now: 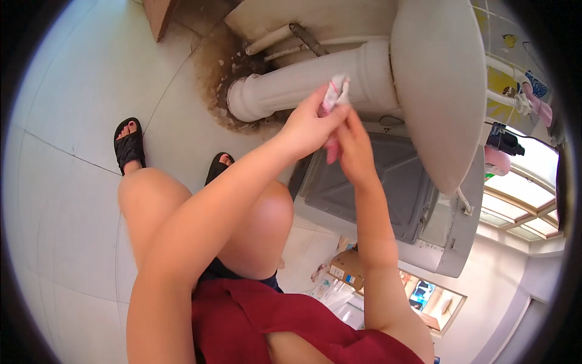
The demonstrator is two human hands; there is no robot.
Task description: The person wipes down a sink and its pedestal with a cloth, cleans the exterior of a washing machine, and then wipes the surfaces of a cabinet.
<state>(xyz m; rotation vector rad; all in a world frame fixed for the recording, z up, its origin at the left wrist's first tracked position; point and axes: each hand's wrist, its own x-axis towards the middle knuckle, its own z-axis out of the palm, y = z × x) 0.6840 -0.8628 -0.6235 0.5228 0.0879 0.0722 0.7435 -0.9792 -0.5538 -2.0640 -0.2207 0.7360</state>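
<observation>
My left hand (312,124) is closed around a small, crumpled white and pink cloth (335,91). One end of it sticks out above the fingers, and a pink end hangs below them. My right hand (356,145) presses against the same cloth from the other side, its fingers closed and slightly blurred. Both hands meet in front of the white sink pedestal (309,82). Folds inside the grip are hidden, so I cannot make out the cloth's exact kind.
The view is turned sideways. A white basin (439,91) joins the pedestal, with pipes (270,39) behind. Close by stands a grey-panelled appliance (370,182). Stained floor surrounds the pedestal base. My sandalled feet (128,145) rest on pale tiles; a cardboard box (347,270) lies beyond my right arm.
</observation>
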